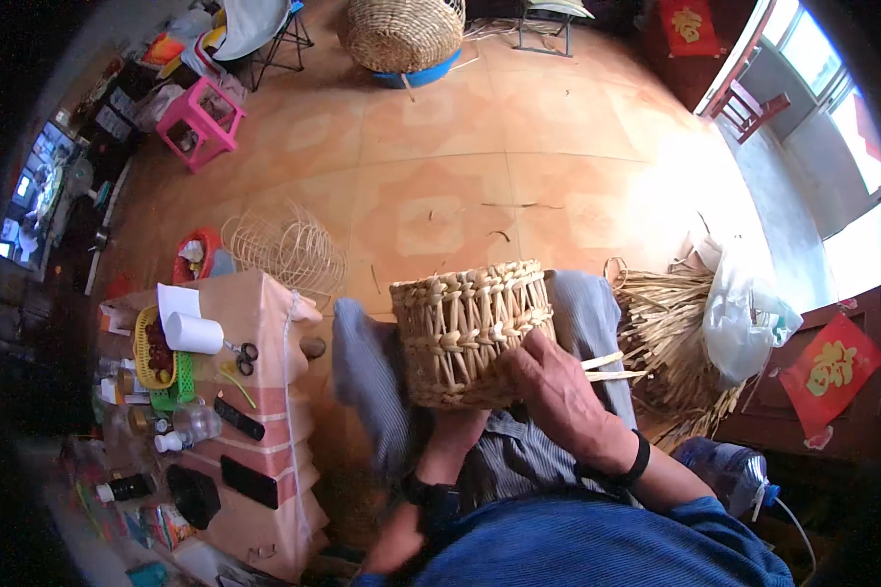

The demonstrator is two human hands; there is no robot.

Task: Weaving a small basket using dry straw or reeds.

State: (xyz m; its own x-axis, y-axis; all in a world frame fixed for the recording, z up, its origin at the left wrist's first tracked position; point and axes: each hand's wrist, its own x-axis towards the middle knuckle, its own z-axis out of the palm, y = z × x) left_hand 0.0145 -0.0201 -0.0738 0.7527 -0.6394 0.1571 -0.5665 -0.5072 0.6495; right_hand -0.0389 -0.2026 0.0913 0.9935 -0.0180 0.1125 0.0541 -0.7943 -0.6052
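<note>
Resting on lap, between knees in grey-blue striped trousers [360, 357]: round straw basket [436, 367], leaning slightly. Worked in braided rows, with open lattice bands between.

Right hand [555, 386]: laid against lower right of straw basket, with fingers bent and close together. With fingertips partly hidden, cannot tell whether clamped on weave or strand. Jutting rightward from beside it: pale straw strips [612, 370].

Left hand [458, 433]: placed below straw basket, at near lower edge, with fingers out of sight; cannot tell whether spread or closed. Worn on right wrist: black wristband [641, 460].

To left: table [230, 308], covered in pinkish-brown cloth. Toward far edge: white paper roll [195, 334], just right of yellow basket [141, 338] with dark red fruit [157, 360]. Toward right edge: scissors [241, 354], then remote control [239, 418], then, closer to near edge, smartphone [249, 481].

On tiled floor [440, 122], beyond table's far right corner: openwork frame of thin strips [284, 252]. Right of lap: sheaf of dry straw [661, 328], with clear plastic bag [747, 318] against right side. Farther out: pink stool [201, 122]; near floor's far edge, larger woven basket [401, 37] in blue basin [423, 76].
</note>
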